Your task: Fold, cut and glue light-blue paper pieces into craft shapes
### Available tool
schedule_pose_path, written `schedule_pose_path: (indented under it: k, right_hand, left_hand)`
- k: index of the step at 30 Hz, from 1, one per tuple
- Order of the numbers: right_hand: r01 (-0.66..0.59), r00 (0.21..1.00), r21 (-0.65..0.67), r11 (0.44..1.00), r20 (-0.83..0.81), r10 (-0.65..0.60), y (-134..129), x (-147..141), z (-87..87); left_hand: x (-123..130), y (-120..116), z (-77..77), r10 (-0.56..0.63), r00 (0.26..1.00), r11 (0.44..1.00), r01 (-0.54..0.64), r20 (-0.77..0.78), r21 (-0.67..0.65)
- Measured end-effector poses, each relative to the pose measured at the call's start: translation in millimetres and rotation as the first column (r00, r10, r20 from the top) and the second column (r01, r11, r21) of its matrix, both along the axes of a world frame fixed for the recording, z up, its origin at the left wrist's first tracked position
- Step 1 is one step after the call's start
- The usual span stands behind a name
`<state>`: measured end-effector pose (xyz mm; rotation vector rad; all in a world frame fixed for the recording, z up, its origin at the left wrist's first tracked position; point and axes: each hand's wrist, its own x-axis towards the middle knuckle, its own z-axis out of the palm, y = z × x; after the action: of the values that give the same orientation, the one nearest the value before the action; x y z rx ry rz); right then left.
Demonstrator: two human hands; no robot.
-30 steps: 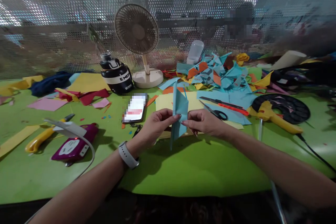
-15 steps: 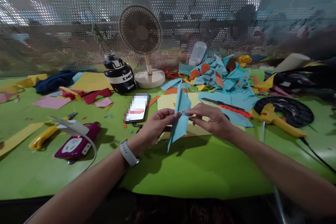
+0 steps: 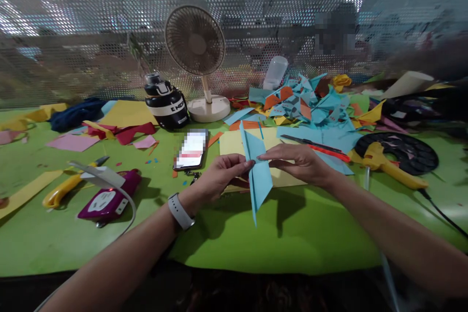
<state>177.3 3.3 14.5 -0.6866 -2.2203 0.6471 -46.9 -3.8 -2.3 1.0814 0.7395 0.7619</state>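
Note:
A folded piece of light blue paper point(image 3: 260, 175) is held upright above the green table, its pointed lower end toward me. My left hand point(image 3: 228, 173) pinches its left edge between thumb and fingers. From the right, my right hand point(image 3: 298, 163) grips the same paper near its middle, the fingertips partly behind it. Beneath and behind the hands lies a pale yellow sheet point(image 3: 230, 141). Just beyond my right hand, a red and black cutter point(image 3: 318, 147) rests on blue paper point(image 3: 338, 139).
Behind are a fan point(image 3: 210, 108), a black bottle point(image 3: 167, 107) and a heap of blue paper pieces point(image 3: 310, 100). A phone point(image 3: 190, 150), a purple device point(image 3: 109, 200) and yellow-handled cutter point(image 3: 64, 190) lie left; a yellow glue gun point(image 3: 397, 170) lies right.
The blue paper has turned, its lower tip swinging right and its broad face showing more. Both hands still hold it, and my right hand has shifted slightly.

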Motion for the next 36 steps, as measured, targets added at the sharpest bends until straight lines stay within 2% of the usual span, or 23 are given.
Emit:
schedule_pose_path:
  k: [6, 12, 17, 24, 28, 32, 36]
  right_hand:
    - [0.004, 1.000, 0.003, 1.000, -0.023, -0.004, 0, 0, 1.3]
    - [-0.013, 0.999, -0.027, 1.000, -0.039, 0.012, 3, 2, 0.2]
    - [0.005, 0.999, -0.036, 0.999, -0.051, -0.007, 3, 0, 2.2]
    - [0.087, 0.996, -0.183, 0.979, 0.000, -0.089, 0, -4, 9.0]
    - [0.101, 0.995, -0.309, 0.946, 0.031, -0.096, 0, -4, 10.9]
    - [0.105, 0.992, -0.430, 0.897, -0.016, -0.124, -2, -7, 7.5]
    - [0.121, 0.975, -0.499, 0.858, -0.103, -0.197, -3, -11, 5.5]
  left_hand:
    - [-2, 1, -2.4, -0.084, 0.994, 0.996, 0.086, -0.073, 0.029]
    - [-3, 1, -5.1, -0.071, 0.995, 0.997, 0.073, -0.068, 0.017]
    - [-2, 1, -6.6, -0.108, 0.984, 0.990, 0.119, -0.141, 0.078]
    - [0, -2, -8.5, -0.018, 0.970, 0.957, 0.086, -0.241, 0.276]
    - [1, -3, -10.4, 0.011, 0.958, 0.926, 0.098, -0.285, 0.365]
    - [5, -6, -9.9, 0.001, 0.962, 0.917, 0.109, -0.274, 0.384]
    - [8, -11, -7.4, -0.016, 0.972, 0.938, 0.096, -0.235, 0.332]
